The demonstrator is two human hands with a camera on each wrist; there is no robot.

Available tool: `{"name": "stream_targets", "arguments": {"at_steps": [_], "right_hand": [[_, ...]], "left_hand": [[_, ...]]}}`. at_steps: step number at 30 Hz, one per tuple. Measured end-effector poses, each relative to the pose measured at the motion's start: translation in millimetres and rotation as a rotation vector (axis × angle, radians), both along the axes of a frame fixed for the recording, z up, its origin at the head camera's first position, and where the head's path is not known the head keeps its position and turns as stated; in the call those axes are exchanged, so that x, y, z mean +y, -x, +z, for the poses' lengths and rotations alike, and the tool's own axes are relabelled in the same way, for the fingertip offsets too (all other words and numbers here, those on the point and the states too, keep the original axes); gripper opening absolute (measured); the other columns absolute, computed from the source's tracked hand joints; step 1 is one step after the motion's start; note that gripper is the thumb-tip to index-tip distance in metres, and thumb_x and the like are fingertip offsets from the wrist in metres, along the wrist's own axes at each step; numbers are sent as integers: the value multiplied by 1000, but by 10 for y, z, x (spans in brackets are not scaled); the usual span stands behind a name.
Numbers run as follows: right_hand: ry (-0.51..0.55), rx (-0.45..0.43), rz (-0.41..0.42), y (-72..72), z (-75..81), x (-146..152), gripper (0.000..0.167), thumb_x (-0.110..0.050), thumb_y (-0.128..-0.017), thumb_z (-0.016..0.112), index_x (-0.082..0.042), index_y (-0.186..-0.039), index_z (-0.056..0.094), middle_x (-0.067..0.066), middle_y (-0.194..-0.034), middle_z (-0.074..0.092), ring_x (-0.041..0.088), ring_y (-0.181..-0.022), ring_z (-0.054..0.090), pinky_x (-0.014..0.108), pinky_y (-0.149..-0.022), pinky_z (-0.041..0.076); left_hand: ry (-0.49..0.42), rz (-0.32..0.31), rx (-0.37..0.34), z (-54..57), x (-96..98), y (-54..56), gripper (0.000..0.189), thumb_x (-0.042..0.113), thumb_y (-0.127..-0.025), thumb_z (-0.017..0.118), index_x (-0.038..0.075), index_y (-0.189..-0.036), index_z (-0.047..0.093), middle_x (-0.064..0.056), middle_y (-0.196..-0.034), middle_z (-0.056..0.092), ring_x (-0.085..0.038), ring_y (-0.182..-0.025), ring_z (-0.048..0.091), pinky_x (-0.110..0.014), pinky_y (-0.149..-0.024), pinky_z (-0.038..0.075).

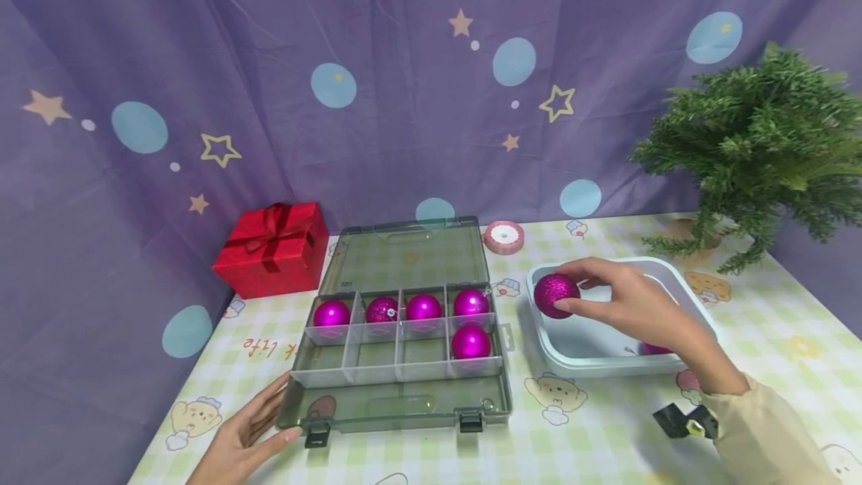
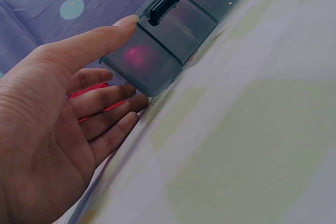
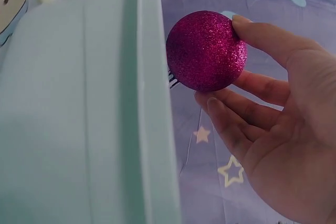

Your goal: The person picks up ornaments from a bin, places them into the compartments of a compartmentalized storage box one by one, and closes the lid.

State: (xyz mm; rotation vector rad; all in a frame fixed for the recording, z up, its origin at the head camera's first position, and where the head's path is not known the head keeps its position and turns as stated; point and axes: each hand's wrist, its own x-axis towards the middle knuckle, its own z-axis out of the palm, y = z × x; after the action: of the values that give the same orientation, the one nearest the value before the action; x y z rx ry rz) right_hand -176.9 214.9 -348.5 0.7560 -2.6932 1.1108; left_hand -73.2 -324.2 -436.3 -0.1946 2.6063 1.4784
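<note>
Between the thumb and fingers of my right hand (image 1: 626,302) is a glittery magenta Christmas ball (image 1: 557,296), held over the left part of a pale blue tub (image 1: 559,358). Another magenta ball (image 1: 653,348) lies low in the tub, partly hidden by my wrist. My left hand (image 1: 245,432) rests with its fingers loosely extended at the front left corner of a clear grey divided case (image 1: 397,421), thumb at its edge. The case lies with its lid (image 1: 411,253) back. Four back compartments hold one magenta ball each, and a shiny ball (image 1: 471,343) fills the front right one.
A red gift box (image 1: 272,249) stands left of the case. Behind, between case and tub, lies a roll of pink ribbon (image 1: 503,236). A small artificial fir tree (image 1: 761,148) rises at the back right. A purple curtain (image 1: 404,96) hangs behind the checked tablecloth (image 1: 512,455).
</note>
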Motion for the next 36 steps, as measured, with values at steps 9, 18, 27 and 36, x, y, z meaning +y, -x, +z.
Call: {"name": "stream_targets", "arguments": {"at_steps": [9,18,27,36], "right_hand": [[48,26,88,112,-7,-210,36,-25,-92,82,-16,-126,72,-10,-116,72,14,-105,68,42,-91,57],[101,12,154,193,-47,-435,36,-20,-93,81,-9,-126,72,-5,-115,73,17,-103,69,44,-93,57],[136,-21,204,290,-107,-651,36,-18,-92,81,-6,-125,71,-1,-115,73,17,-103,69,47,-92,57],[158,-61,261,322,-130,-873,38,-19,-93,81,-3,-126,71,2,-114,74,20,-100,70,52,-89,57]], "left_hand": [[-4,-2,6,10,2,-6,80,35,-95,78,12,-161,39,-14,-157,46,-2,-129,51,-14,-97,44],[5,-3,9,-1,2,-8,80,35,-95,78,12,-161,39,-14,-157,46,-23,-137,48,-14,-97,44],[13,-7,6,-5,-12,-9,81,35,-95,78,10,-161,38,-17,-157,45,-35,-140,46,-15,-96,45],[6,-3,5,5,-4,-6,81,35,-95,78,11,-161,38,-15,-157,45,-10,-132,51,-14,-97,44]]}}
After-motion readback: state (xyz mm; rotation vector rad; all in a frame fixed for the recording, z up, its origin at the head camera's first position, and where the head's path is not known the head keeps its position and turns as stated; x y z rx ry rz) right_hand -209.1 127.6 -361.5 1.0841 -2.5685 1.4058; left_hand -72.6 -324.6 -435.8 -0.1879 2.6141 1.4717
